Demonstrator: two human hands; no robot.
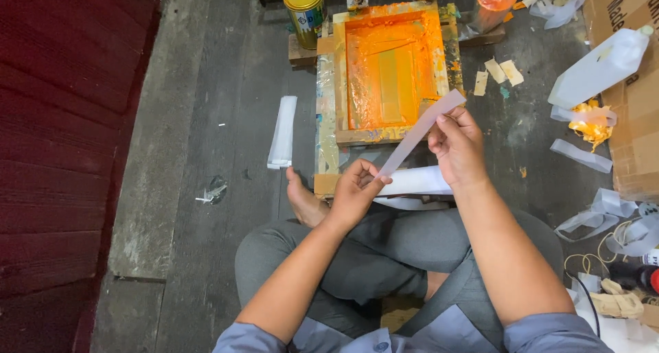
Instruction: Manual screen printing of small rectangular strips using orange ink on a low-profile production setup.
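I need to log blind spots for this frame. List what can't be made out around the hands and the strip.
Head view:
- Strip: both ends covered by left hand and right hand fingers.
- White sheet: partly behind both hands.
- Orange-inked screen frame: near edge crossed by the strip.
- Cardboard box: cut off by the right edge.

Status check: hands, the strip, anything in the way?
Left hand and right hand pinch opposite ends of the white strip, held taut above the orange-inked screen frame. Nothing between hands.

Paint-stained floor [226,64] under printing frame [329,119]
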